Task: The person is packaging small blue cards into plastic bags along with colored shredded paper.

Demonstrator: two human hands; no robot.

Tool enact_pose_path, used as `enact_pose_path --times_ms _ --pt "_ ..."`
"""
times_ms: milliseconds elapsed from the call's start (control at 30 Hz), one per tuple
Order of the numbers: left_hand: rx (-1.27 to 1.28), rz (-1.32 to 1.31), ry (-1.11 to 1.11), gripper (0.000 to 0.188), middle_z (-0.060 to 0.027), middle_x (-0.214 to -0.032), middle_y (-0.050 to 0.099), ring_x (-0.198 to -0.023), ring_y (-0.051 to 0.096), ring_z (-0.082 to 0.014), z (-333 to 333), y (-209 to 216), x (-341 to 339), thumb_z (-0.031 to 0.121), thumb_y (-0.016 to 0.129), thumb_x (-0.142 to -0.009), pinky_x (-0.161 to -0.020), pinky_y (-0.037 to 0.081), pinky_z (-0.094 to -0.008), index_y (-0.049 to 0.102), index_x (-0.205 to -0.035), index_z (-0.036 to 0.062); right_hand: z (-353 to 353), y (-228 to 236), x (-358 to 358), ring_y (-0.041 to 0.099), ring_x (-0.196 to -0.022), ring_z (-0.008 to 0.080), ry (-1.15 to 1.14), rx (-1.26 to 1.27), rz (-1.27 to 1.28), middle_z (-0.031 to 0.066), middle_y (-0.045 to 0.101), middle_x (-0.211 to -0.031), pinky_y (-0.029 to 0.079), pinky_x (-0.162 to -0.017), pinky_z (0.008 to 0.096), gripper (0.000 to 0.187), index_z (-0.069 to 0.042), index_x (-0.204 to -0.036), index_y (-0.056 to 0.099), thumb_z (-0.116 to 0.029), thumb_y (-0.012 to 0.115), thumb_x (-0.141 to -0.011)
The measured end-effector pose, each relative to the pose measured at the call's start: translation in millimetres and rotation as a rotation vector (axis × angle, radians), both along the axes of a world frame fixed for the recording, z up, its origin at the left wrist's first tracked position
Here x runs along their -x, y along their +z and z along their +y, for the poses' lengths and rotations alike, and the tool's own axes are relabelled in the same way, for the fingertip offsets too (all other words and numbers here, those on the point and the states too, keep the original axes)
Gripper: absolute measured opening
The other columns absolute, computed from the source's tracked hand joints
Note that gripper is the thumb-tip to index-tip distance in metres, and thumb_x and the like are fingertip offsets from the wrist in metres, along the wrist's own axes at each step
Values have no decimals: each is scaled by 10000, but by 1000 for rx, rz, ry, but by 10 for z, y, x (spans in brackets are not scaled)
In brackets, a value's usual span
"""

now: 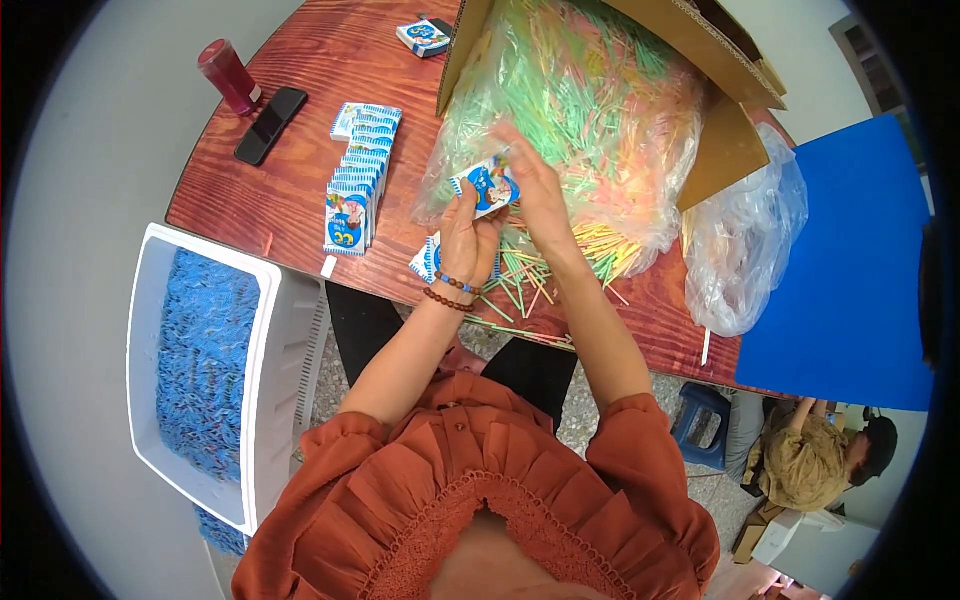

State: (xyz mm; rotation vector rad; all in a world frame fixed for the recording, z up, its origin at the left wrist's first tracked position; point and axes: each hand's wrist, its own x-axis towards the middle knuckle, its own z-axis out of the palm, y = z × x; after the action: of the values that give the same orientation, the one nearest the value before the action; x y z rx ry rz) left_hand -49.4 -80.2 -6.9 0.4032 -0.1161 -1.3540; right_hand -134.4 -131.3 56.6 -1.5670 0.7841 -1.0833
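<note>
A small blue-and-white packet point(488, 187) is held up over the near edge of the table. My left hand point(468, 240), with beaded bracelets at the wrist, grips it from below, thumb on its front. My right hand point(540, 195) closes about its upper right edge; the fingertips there are a little blurred. Under my left hand lies another blue-and-white packet point(426, 258), partly covered. To the left, a row of overlapping packets point(350, 195) rests on the table. Thin pastel sticks point(520, 275) lie loose beside my hands, spilling from a large clear plastic bag point(610, 130) full of them.
A cardboard box point(728, 150) lies open around the bag. Left of the packets are a phone point(271, 126) and a red bottle point(230, 77). A white bin point(265, 400) of blue pieces stands left. Right are a crumpled clear bag point(740, 240), a blue panel point(850, 270) and another person point(810, 465).
</note>
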Motion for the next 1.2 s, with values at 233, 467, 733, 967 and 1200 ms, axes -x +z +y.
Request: enact_pose_path --times_ms 233,467,733,967,1200 --pt "49 202 -105 306 -62 -1169 631 -1056 585 -197 46 -43 -76 281 574 -971 -917 465 -379 569 -1215 96 -77 255 -43 473 -1284 279 73 12 -37 184 481 -1388 350 -1073 364 588 22 -1393 417 -431 418 -1016" --pt "57 291 -118 362 -55 -1215 611 -1103 563 -202 120 2 -221 326 554 -973 -994 432 -413 542 -1260 106 241 110 -47 605 -980 140 -22 10 376 94 640 -1112 476 -872 270 348 -3 -1245 574 -172 599 -942" --pt "85 84 84 349 -69 -1182 628 -1067 604 -202 453 180 -522 307 496 -1005 -945 473 -393 539 -1231 45 353 292 -287 537 -720 52 -13 200 346 29 629 -797 406 -579 223 161 15 -964 708 -113 635 -901" --pt "-321 -834 810 290 -64 -1139 573 -1017 548 -145 1148 -250 -1198 120 582 -958 -873 449 -270 523 -1220 10 534 -292 -1137 601 -568 123 281 -54 267 67 631 -651 468 -538 270 176 20 -924 698 -144 648 -883" --pt "-489 -1984 639 486 -140 -1203 545 -1138 480 -312 1176 -368 -1290 156 709 -808 -984 324 -407 521 -1240 41 403 -707 -1360 638 -586 158 142 99 447 120 658 -734 501 -541 302 244 32 -1058 650 -145 631 -891"
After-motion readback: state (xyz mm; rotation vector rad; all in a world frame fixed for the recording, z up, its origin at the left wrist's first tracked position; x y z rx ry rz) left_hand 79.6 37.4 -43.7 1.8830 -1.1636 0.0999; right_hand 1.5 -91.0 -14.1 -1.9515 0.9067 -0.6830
